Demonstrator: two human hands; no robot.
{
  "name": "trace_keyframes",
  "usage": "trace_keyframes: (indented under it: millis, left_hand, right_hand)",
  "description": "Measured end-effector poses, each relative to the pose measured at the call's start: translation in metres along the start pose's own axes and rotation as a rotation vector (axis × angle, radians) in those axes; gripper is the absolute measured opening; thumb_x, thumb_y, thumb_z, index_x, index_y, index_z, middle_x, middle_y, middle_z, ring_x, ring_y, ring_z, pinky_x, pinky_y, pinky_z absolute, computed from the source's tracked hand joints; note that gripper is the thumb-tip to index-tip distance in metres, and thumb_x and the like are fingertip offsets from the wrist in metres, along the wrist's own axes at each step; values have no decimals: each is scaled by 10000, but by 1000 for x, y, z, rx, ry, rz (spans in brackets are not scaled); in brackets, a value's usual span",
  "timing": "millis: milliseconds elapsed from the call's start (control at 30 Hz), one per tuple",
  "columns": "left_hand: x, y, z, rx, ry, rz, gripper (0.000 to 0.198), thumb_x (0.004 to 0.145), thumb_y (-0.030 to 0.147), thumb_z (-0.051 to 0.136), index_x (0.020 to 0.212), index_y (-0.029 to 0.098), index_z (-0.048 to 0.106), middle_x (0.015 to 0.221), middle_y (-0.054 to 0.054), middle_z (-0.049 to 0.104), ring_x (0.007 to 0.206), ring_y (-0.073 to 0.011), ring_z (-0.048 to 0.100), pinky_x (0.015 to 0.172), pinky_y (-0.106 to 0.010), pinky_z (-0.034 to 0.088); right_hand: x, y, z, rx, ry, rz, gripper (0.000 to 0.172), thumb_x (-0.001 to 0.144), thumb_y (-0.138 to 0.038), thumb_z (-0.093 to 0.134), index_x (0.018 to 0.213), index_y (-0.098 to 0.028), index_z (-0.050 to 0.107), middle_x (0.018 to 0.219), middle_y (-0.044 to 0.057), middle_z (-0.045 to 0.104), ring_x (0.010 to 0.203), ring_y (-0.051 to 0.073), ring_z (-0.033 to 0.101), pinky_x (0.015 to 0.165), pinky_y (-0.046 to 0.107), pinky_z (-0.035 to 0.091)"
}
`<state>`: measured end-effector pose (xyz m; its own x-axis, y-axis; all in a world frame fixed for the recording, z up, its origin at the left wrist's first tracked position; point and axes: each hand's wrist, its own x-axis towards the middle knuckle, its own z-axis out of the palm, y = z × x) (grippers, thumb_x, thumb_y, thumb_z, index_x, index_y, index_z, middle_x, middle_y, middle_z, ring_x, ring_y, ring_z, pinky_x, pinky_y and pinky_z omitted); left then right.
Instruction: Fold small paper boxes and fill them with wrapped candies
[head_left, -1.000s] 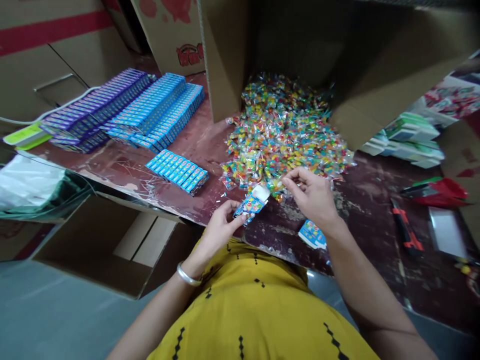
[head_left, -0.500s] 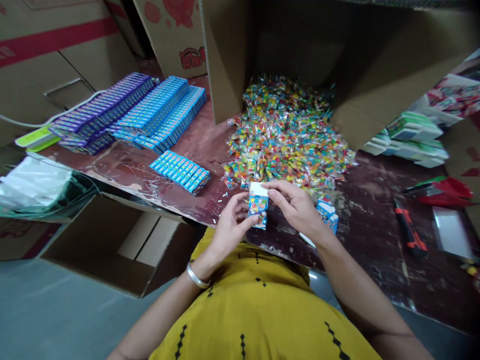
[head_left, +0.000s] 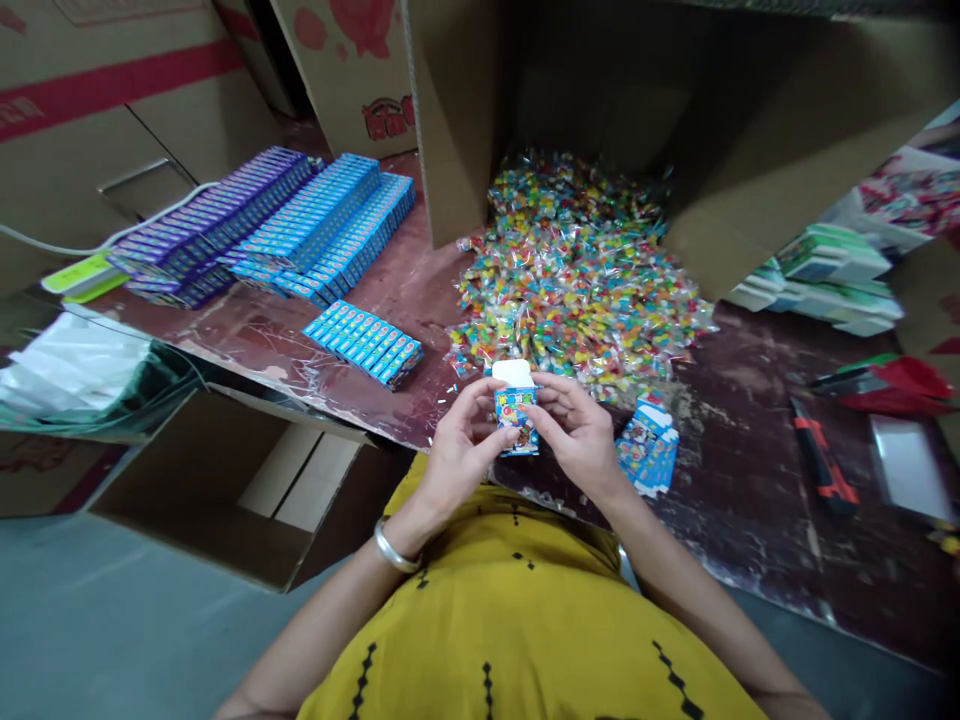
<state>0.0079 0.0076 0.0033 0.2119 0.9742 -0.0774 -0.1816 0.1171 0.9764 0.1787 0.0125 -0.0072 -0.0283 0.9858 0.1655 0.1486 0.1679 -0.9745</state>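
Note:
A small blue printed carton (head_left: 517,420) is held upright before me, its white top flap (head_left: 513,374) standing up. My left hand (head_left: 472,430) grips its left side, thumb across the front. On the right side my right hand (head_left: 574,425) holds it too, with the thumb on the front face and the fingers behind. Just beyond the hands spreads a heap of clear-wrapped colourful candies (head_left: 577,290), spilling from a large cardboard box (head_left: 457,130) on its side. Several flat blue cartons (head_left: 651,445) lie by my right wrist.
Left on the table stand rows of blue cartons (head_left: 307,220), purple cartons (head_left: 217,220) and a short blue row (head_left: 364,340). A cutter knife (head_left: 823,460) and a red-green item (head_left: 892,385) lie right. An open cardboard box (head_left: 202,490) sits below the table's left edge.
My right hand has moved from the carton's top flap down to its right side. The flap now stands more upright, and more of the flat cartons shows.

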Motion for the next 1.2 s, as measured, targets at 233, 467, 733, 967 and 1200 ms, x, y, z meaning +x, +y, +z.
trace_keyframes:
  millis: [233,467,733,967,1200]
  left_hand:
    - [0,-1,-8,62,-68,-30,380,827,310,745,1163,212,595,1122,-46,641,895,-156,646,719,-228,545]
    - [4,-7,-3,-135,38,-57,468,732,256,821,1076,227,506,1039,-4,624,818,-120,659,738,-235,543]
    - [2,-8,-5,24,96,-17,431,742,219,806,1048,215,502,1008,-13,603,908,-135,645,793,-232,536]
    - [-2,-6,-10,93,23,3,467,789,232,776,1183,232,525,1086,-46,625,996,-176,656,852,-286,568]
    - [-3,-1,-10,83,-62,-39,419,836,202,716,1237,222,593,1124,-50,648,936,-166,675,811,-265,571]
  right_hand:
    - [0,-1,-6,-300,-32,-102,90,936,-330,600,969,-260,644,957,46,694,819,200,681,753,341,557]
    - [8,-1,3,-7,1,-12,160,897,-377,667,928,-251,574,1069,64,715,910,212,714,829,366,580]
    - [21,-6,3,105,-131,89,281,786,-435,794,781,-229,604,861,23,686,786,180,658,732,324,564]
    - [34,-9,-5,59,-144,207,308,710,-468,837,707,-204,679,698,5,679,662,162,621,650,310,530]
    - [27,-10,-4,-31,-111,129,276,814,-431,762,694,-204,661,704,12,665,651,161,604,636,310,504]
